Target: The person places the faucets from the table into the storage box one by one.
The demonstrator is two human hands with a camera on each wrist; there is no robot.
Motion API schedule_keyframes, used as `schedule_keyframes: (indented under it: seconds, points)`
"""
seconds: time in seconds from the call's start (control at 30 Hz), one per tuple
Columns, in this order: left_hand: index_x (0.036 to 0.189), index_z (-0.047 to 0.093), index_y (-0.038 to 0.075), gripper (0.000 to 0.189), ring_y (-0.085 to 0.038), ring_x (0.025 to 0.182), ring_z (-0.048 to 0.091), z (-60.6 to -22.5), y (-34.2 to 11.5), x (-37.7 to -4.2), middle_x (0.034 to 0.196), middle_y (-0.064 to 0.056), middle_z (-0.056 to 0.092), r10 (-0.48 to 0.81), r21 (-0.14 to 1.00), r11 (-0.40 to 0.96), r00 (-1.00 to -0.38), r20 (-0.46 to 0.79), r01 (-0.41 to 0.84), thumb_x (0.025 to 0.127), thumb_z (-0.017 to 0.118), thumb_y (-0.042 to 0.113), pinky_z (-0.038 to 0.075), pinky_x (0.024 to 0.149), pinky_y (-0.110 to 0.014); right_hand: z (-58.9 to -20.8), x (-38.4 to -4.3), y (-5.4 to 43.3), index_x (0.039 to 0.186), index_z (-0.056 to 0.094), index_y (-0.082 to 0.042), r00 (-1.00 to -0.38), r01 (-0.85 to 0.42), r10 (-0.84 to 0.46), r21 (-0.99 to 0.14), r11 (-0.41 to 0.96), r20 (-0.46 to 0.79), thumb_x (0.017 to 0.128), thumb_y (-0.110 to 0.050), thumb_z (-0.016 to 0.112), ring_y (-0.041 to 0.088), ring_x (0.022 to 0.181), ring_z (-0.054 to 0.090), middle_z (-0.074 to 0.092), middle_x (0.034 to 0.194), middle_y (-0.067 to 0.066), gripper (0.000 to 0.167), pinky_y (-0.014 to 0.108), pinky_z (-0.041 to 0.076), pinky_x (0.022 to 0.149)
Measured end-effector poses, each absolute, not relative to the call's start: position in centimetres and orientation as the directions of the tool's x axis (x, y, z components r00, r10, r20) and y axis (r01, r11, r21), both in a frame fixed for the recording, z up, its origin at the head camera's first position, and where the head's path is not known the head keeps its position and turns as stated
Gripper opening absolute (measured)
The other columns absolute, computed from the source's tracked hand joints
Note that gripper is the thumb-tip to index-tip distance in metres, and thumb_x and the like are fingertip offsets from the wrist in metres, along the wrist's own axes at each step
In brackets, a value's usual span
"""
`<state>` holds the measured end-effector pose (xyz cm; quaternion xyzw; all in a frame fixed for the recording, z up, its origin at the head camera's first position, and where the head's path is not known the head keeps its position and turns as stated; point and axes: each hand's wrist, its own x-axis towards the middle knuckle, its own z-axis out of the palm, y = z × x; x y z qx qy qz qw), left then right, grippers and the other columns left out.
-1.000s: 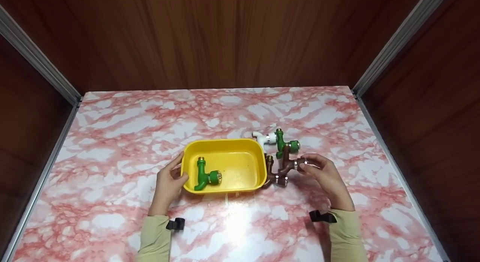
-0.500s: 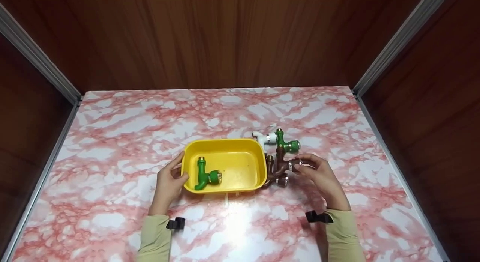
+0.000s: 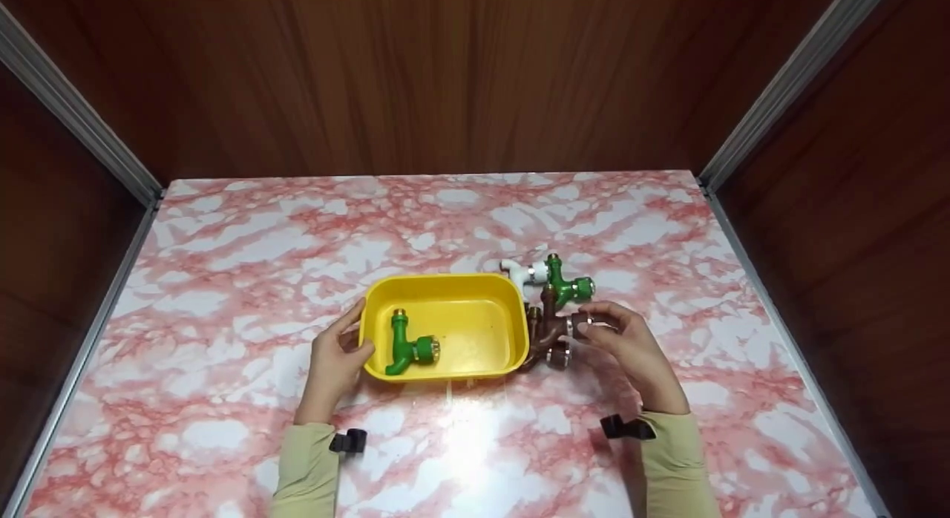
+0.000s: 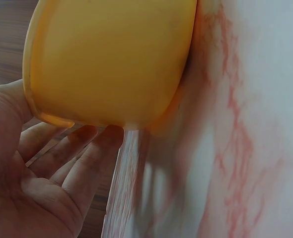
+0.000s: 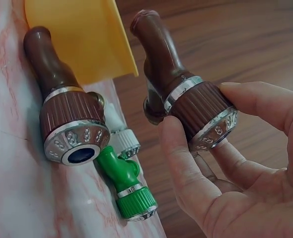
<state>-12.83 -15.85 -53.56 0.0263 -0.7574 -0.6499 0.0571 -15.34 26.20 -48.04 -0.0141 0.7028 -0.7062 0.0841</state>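
Observation:
My left hand [image 3: 334, 366] grips the left end of a yellow plastic tub [image 3: 438, 280], thumb over the rim and fingers against the outer wall. Inside the tub's left half lies a green tap [image 3: 401, 347]. My right hand [image 3: 637, 358] pinches a brown tap [image 5: 201, 106] by its ribbed, chrome-ended knob, holding it raised just right of the tub. Below it on the table lies a second brown tap [image 5: 72, 116], partly covered by the held one in the head view.
Behind the held tap, a white tap [image 3: 523, 274] and another green tap [image 3: 571, 288] lie close together beside the tub's back right corner. The pink-and-white marbled table [image 3: 223, 280] has dark wood panels [image 3: 445, 80] at its back and sides.
My right hand has moved slightly left with the brown tap, bringing it nearer the tub's right end. The left hand and the tub stay put.

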Motion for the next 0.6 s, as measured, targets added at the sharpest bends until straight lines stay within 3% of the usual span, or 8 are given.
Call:
schedule_keyframes:
  seconds: [0.27, 0.6]
  points:
    - [0.139, 0.052, 0.019, 0.069, -0.027, 0.108, 0.061, -53.62, -15.86, -12.87, 0.131, -0.010, 0.055, -0.119, 0.987, 0.160, -0.992, 0.052, 0.033, 0.078, 0.059, -0.012, 0.052, 0.086, -0.025, -48.00, -15.31, 25.79, 0.117, 0.052, 0.015, -0.983, 0.114, -0.148, -0.993, -0.018, -0.110, 0.085, 0.003, 0.066, 0.026, 0.093, 0.063, 0.058, 0.109, 0.027, 0.036, 0.053, 0.048, 0.090]
    - [0.139, 0.051, 0.022, 0.067, -0.026, 0.110, 0.059, -53.52, -15.92, -12.74, 0.133, -0.009, 0.053, -0.092, 0.987, 0.160, -0.995, 0.048, 0.032, 0.081, 0.059, -0.010, 0.052, 0.085, -0.025, -48.32, -15.19, 25.48, 0.116, 0.053, 0.016, -0.982, 0.108, -0.162, -0.993, -0.045, -0.099, 0.086, 0.005, 0.064, 0.026, 0.094, 0.062, 0.058, 0.106, 0.022, 0.034, 0.059, 0.045, 0.091]
